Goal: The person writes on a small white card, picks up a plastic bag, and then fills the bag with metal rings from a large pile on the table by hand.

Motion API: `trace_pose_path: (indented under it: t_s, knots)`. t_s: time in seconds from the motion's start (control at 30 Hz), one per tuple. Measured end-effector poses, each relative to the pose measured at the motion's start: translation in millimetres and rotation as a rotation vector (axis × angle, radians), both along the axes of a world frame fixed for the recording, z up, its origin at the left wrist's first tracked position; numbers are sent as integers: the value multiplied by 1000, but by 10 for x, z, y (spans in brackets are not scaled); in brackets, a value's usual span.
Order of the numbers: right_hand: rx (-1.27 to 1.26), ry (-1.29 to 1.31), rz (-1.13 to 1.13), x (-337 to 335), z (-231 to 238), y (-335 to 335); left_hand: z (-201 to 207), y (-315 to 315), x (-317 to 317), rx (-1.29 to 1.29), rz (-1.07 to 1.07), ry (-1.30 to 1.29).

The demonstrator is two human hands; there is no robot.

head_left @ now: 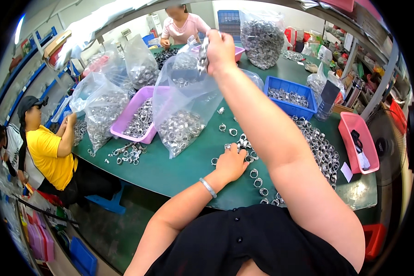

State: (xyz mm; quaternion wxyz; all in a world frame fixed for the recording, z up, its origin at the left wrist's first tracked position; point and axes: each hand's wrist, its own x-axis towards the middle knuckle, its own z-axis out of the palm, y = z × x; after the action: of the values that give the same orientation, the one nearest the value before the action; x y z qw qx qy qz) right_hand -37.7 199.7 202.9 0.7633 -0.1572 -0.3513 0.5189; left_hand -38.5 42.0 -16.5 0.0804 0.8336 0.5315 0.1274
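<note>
My right hand [221, 51] is raised far out over the table, its fingers closed round a row of silvery metal rings [203, 56]. Below it stands a clear plastic bag [181, 131], its bottom filled with similar rings. My left hand [232, 164] rests palm down near the table's front edge, fingers apart and touching a small group of loose rings [244, 143]. The fingertips are partly hidden among those rings. Under and beyond my right forearm spreads a large pile of rings [318, 149], with a short line of single rings [257, 182] on its left.
A purple basket [116, 126] of rings, more filled bags [262, 39] and a blue basket [313, 109] stand on the green table [179, 177]. A pink basket [373, 158] sits at the right edge. One person in yellow [50, 147] works at left, another in pink [195, 25] across.
</note>
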Motion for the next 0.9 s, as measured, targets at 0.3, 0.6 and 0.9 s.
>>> trace_pose_path:
  t_s: [0.3, 0.6, 0.9]
  knots:
    - [318, -477, -190, -158, -700, -513, -111, 50, -35, -40, 28, 3]
    - [455, -1469, 185, 87, -711, -273, 52, -58, 49, -68, -20, 65]
    - [814, -1588, -88, 597, -456, -343, 46, -28, 63, -18, -62, -44]
